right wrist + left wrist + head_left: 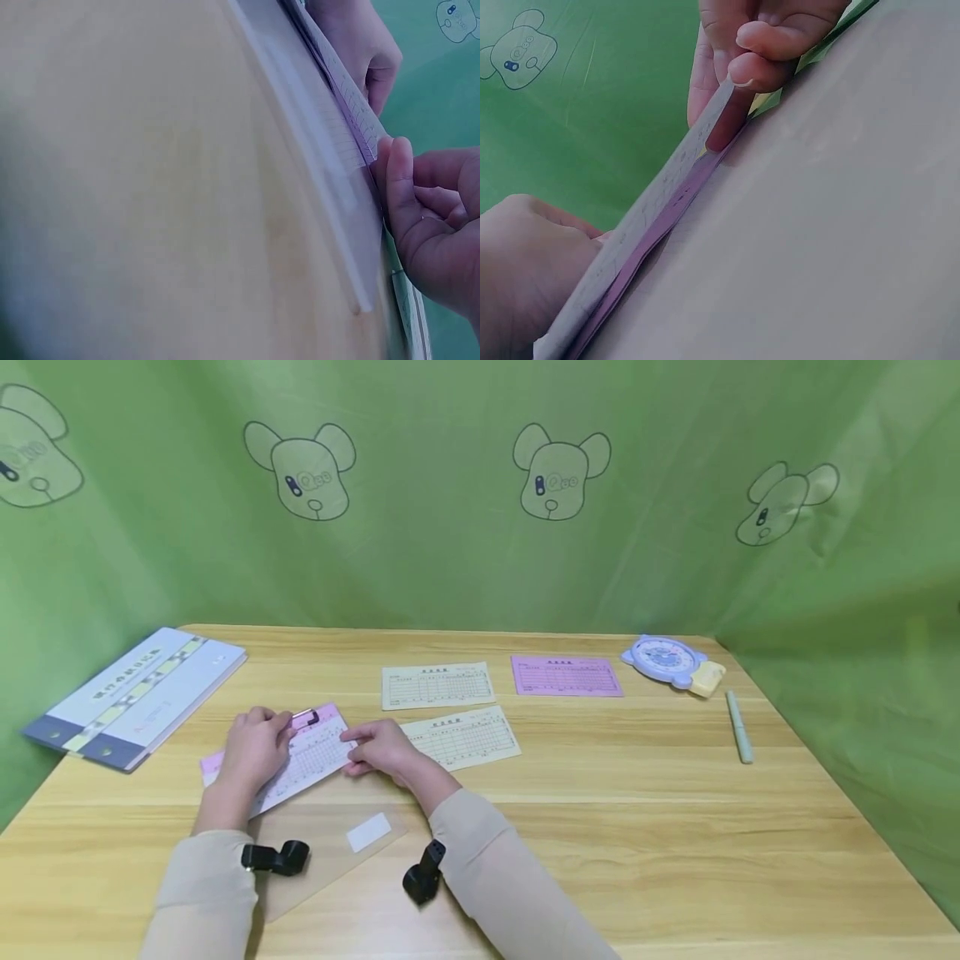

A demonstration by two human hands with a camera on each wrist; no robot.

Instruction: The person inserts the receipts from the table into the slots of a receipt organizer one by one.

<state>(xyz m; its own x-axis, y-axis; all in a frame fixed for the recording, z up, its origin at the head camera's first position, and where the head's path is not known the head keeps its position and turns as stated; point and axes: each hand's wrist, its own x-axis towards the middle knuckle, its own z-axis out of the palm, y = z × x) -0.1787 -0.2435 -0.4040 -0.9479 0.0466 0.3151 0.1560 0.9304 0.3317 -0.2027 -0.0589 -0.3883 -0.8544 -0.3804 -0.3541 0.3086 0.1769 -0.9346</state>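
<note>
My left hand [255,750] is bent over the far part of a white printed form [309,763], its fingers at a metal clip [306,718]. My right hand [381,747] pinches the form's right edge between thumb and finger. A pink sheet [676,196] lies under the form, and the left wrist view shows a gap between the two near my right fingers. Below them is a clear board [322,852] with a white label [368,832]. The left fingertips are partly hidden in the wrist views.
Two pale green forms [438,685] and a pink form [566,677] lie beyond my right hand. A grey-blue binder [142,693] is at the far left. At the right are a blue clock-like disc [663,659], a yellow block [707,678] and a green pen [738,727].
</note>
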